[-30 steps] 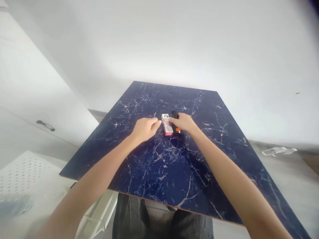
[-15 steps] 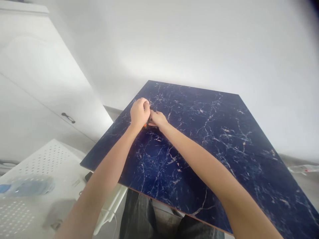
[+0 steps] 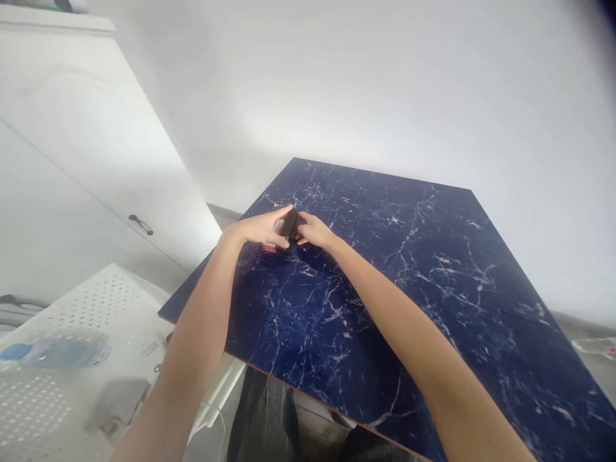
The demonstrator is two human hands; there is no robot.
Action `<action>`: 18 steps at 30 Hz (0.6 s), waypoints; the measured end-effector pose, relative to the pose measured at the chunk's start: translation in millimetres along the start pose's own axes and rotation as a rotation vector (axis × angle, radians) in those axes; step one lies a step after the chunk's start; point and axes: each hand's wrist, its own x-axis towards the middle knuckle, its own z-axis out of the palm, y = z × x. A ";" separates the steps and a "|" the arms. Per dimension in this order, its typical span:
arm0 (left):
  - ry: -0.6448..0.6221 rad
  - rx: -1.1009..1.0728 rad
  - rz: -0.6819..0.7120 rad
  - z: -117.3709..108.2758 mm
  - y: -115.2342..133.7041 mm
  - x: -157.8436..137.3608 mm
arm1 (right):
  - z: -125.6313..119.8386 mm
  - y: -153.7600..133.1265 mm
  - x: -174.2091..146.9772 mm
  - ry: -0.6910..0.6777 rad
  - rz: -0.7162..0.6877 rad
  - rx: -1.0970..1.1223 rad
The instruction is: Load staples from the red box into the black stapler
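A small black block-like object (image 3: pixel 289 224) stands over the left half of the blue marbled tabletop (image 3: pixel 375 269). My left hand (image 3: pixel 262 228) spans it from the left, with the thumb near its close end and the fingers over its far end. A red and white printed piece (image 3: pixel 269 247) shows under my left palm; whether it is part of the black object I cannot tell. My right hand (image 3: pixel 314 231) grips the object's right side with bent fingers, and the fingertips are partly hidden behind it.
A white cabinet with a dark handle (image 3: pixel 141 224) stands at the left. On a white perforated surface (image 3: pixel 96 308) lie a clear plastic bottle with a blue cap (image 3: pixel 62 351) and a grey item (image 3: pixel 118 404). A white wall rises behind the table. Clear plastic (image 3: pixel 597 348) lies beyond its right edge.
My left hand has turned and opened out from a closed grip to a wide hold, uncovering the black object and the red print. My right hand stays at its right side.
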 end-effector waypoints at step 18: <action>0.037 0.068 -0.095 -5.3 -6.9 -1.3 | -56.5 12.9 26.4 0.123 -0.096 -0.371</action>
